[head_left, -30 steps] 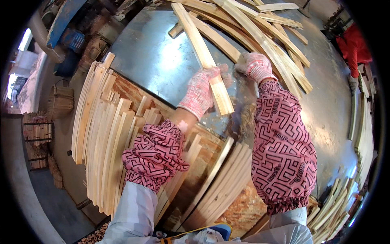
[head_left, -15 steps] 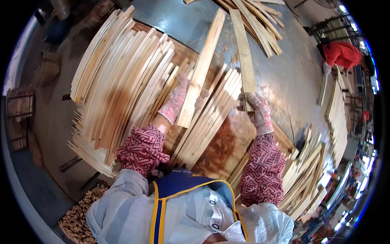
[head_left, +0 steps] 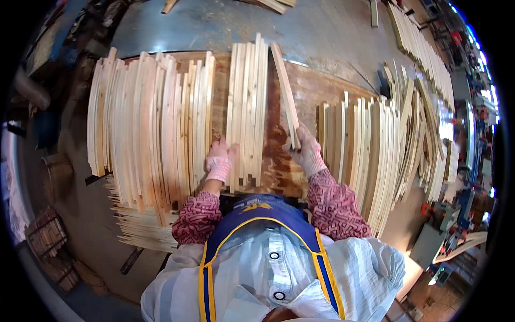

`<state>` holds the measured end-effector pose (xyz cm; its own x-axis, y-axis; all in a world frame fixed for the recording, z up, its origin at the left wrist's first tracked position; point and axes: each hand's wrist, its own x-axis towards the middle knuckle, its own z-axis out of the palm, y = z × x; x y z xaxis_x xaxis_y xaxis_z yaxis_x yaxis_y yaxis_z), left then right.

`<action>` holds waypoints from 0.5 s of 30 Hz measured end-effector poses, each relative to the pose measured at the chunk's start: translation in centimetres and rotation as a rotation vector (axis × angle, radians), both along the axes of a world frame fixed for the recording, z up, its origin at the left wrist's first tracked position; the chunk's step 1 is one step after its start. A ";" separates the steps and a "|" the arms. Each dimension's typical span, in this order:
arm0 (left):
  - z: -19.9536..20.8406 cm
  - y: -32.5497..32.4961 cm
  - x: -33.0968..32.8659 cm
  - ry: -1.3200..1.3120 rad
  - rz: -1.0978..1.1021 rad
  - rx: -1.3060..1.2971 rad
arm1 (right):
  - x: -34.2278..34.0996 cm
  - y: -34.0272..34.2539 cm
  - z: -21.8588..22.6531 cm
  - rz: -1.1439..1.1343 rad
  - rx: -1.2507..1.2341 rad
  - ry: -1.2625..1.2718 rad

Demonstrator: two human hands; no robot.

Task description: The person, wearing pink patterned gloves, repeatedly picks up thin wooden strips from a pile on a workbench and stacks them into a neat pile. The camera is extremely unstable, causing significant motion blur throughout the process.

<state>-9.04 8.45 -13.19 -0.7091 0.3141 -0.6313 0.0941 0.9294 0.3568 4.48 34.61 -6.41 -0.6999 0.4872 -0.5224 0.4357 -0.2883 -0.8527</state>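
Note:
My right hand point(head_left: 307, 153), in a pink-and-white knit glove with bare fingertips, is closed round the near end of a pale wooden strip point(head_left: 285, 88). The strip tilts away from me, its far end beside the right edge of a middle group of wooden strips point(head_left: 247, 107). Against that group's left side, near its close end, lies my left hand point(head_left: 221, 160) in a matching glove. Its fingers are apart and no strip shows in its grasp. Farther left stands a broad, tightly packed row of strips point(head_left: 145, 123).
A brown wooden board point(head_left: 281, 174) lies under the strips. To the right are another row of strips point(head_left: 359, 145) and a loose, crossed pile point(head_left: 421, 123). A grey metal table surface point(head_left: 214, 27) stretches beyond. Sawn strips are stacked lower left point(head_left: 142, 225).
My view has turned. The strip by my left hand has left its earlier raised, slanting place; that hand now rests beside the middle group. My right hand still holds a strip, now closer to that group.

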 end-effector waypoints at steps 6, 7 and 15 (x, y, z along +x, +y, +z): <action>3.8 1.1 -1.1 0.073 -0.013 -0.017 | 0.6 -1.2 -0.3 -0.591 -0.842 0.048; 5.3 2.2 -1.0 0.184 -0.038 0.071 | 0.3 -0.2 -0.5 -0.543 -0.755 0.042; 5.8 10.8 -3.2 0.200 -0.123 0.615 | -2.1 -1.0 5.3 -0.070 -0.155 0.187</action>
